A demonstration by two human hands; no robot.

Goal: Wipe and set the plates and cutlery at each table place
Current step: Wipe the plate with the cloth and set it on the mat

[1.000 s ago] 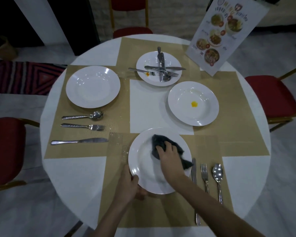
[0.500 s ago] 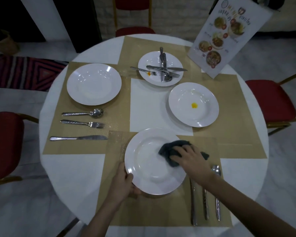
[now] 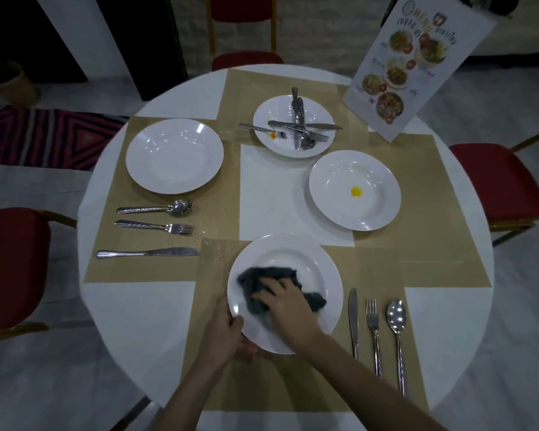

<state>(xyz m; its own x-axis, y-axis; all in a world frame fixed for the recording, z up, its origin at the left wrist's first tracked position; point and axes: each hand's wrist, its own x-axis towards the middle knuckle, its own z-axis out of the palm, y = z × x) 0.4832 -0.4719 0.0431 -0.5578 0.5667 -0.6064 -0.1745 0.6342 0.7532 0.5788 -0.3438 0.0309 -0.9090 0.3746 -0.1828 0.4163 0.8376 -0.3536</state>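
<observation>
Your left hand (image 3: 226, 332) is gripping the rim of the near plate (image 3: 318, 269) on the worktop (image 3: 143, 331); your right hand (image 3: 288, 309) is pressing flat the soft cloth (image 3: 262, 283) inside. The plate is probably smooth and fragile, so be holding its rim firmly.

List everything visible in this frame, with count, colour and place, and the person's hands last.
Table: one, round, white, centre of view.
Placemats: tan, overlapping across the table; exact count unclear.
Plates: four, white. Near plate being wiped; left plate bare; right plate with a yellow spot; far plate with a small orange spot and piled cutlery.
Near cutlery: silver knife, fork, spoon, right of the near plate.
Left cutlery: silver spoon, fork, knife, below the left plate.
Cloth: one, dark grey, on the near plate.
Menu card: one, white with food photos, far right.
Chairs: red seats, around the table.
Left hand: grips the near plate's rim.
Right hand: presses the cloth.
</observation>
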